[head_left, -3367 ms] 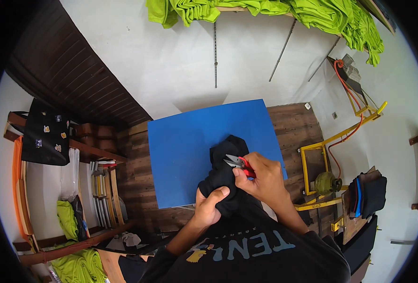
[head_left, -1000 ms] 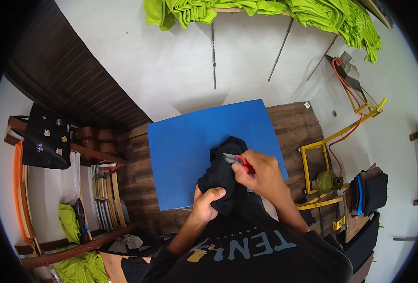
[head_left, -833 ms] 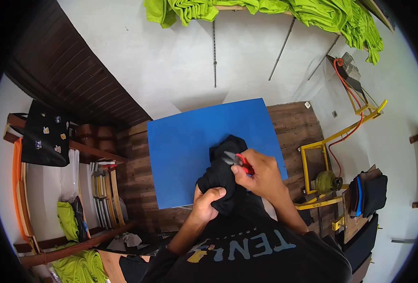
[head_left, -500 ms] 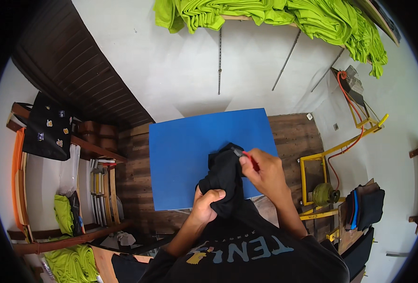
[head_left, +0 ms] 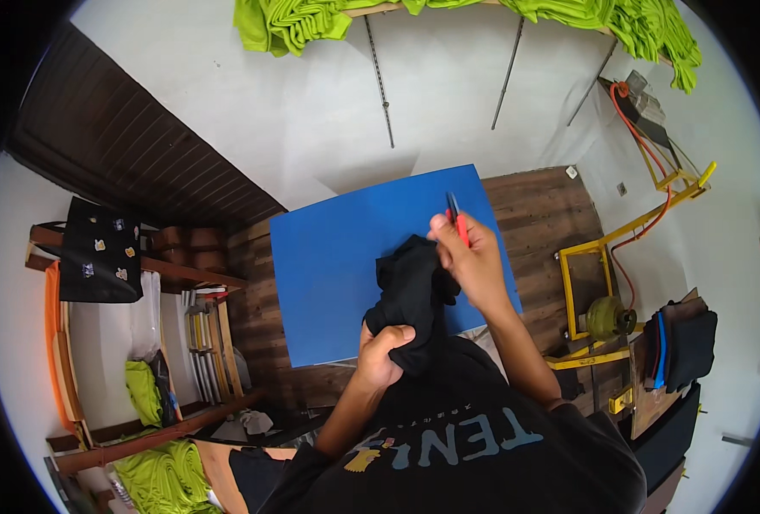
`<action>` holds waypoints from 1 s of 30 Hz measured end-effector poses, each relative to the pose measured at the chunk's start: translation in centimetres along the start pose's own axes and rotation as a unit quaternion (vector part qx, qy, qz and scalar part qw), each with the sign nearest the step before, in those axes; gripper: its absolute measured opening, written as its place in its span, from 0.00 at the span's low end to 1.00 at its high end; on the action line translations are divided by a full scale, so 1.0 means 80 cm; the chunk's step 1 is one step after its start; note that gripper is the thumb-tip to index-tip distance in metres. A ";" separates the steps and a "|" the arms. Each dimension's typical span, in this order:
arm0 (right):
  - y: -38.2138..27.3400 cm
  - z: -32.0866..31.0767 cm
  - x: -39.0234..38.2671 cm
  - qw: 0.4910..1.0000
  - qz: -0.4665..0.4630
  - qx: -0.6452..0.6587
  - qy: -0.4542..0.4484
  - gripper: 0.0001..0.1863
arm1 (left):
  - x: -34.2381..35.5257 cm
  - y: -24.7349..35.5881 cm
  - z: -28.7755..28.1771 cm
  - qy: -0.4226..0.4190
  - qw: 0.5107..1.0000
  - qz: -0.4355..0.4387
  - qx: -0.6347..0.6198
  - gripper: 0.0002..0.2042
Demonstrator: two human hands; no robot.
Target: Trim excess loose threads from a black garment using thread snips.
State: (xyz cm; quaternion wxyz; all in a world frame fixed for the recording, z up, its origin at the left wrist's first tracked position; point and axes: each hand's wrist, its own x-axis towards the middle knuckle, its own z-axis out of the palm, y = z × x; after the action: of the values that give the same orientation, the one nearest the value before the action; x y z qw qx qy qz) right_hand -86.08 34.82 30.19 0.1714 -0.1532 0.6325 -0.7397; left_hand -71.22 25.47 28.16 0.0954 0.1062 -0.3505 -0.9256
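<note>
A bunched black cloth garment (head_left: pixel 407 291) hangs in front of my chest, above the near part of a blue tabletop (head_left: pixel 329 265). My left hand (head_left: pixel 382 360) is closed on its lower left side, thumb on top. To the upper right, my right hand (head_left: pixel 474 257) grips small red-handled snips (head_left: pixel 462 230), their dark metal blades pointing up and away from the cloth. Part of the handles is covered by the fingers, and whether the blades are parted I cannot tell. The garment's kind is hidden by its folds.
Bright green garments (head_left: pixel 560 10) lie piled on a wall shelf at the far side. On the right stands a yellow metal frame (head_left: pixel 573 291) with a green gas cylinder (head_left: pixel 610 317) and an orange hose. Folded dark cloths (head_left: pixel 690 347) sit nearby. A black bag (head_left: pixel 101 248) hangs left.
My right hand has drawn the snips off the garment, up and slightly right, and their blades have turned upward. My left hand keeps its hold. The whole view has shifted slightly.
</note>
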 end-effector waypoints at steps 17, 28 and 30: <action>-0.019 -0.049 -0.078 0.924 -0.205 -0.322 -0.023 0.12 | -0.016 -0.035 0.027 0.015 0.999 0.029 -0.005 0.30; -0.025 -0.071 -0.079 0.926 -0.213 -0.308 -0.047 0.13 | -0.002 -0.040 0.039 -0.018 1.000 0.024 -0.009 0.28; -0.027 -0.069 -0.079 0.923 -0.246 -0.291 -0.054 0.13 | 0.001 -0.041 0.038 -0.023 0.999 0.019 -0.020 0.27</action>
State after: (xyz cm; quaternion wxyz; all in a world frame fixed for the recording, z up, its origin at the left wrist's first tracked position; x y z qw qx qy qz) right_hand -83.03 42.83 31.39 -0.0340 -0.3869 0.7518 -0.5329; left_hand -72.45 29.76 28.20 0.1072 0.0758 -0.3359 -0.9327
